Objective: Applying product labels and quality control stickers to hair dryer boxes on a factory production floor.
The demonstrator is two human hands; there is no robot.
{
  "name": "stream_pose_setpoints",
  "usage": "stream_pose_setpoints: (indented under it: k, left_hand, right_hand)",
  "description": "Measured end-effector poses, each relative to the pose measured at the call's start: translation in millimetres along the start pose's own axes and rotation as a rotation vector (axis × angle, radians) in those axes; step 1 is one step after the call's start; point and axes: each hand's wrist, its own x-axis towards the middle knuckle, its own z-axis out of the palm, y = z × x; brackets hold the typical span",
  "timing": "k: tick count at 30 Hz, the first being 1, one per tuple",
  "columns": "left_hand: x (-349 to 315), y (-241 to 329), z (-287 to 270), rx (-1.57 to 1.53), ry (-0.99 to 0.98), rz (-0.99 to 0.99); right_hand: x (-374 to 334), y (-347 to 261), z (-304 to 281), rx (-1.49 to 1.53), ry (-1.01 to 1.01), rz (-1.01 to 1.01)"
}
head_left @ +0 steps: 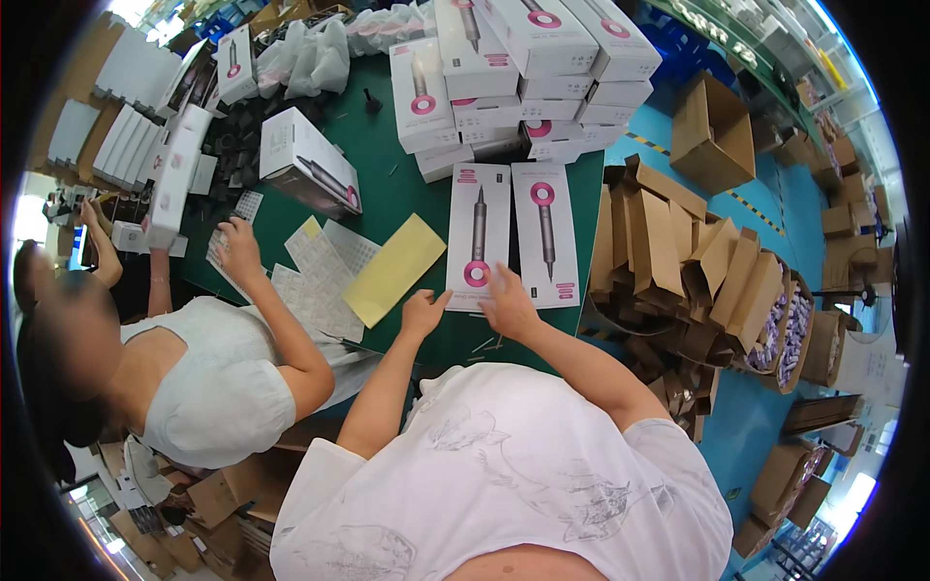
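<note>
Two white hair styler boxes, each printed with a grey wand and a pink ring, lie side by side on the green table: the left box [479, 228] and the right box [545, 232]. My right hand [511, 308] rests at the near end of the left box, fingers apart and lying on its printed face. At that box's lower left corner is my left hand [423, 313], its fingers curled together; what they hold, if anything, is hidden. A yellow sheet [395, 271] lies beside my left hand, over several white label sheets [318, 266].
A tall stack of similar boxes [523, 87] stands at the table's far side. To the left, a co-worker [213, 378] reaches over label sheets, near a standing box [308, 163] and dark parts. Cardboard cartons [678, 252] crowd the floor at right.
</note>
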Motion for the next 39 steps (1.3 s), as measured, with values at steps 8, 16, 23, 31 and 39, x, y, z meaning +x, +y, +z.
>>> stream_pose_setpoints:
  k: [8, 16, 23, 31, 39]
  left_hand:
    - [37, 27, 11, -0.729, -0.330, -0.329]
    - [-21, 63, -37, -1.238, -0.844, -0.232]
    - [-103, 101, -13, -1.198, -0.677, -0.470]
    - [-84, 56, -51, -1.393, -0.372, -0.307]
    - [-114, -1, -37, -1.450, -0.416, -0.223]
  right_hand:
    - [37, 2, 26, 0.069, 0.102, 0.559]
    - [-7, -24, -46, 0.766, -0.113, 0.696]
    - [-63, -16, -96, 1.297, 0.027, 0.930]
    - [-127, 38, -160, 1.257, -0.183, 0.750]
    - [-151, 38, -153, 1.057, -0.148, 0.678]
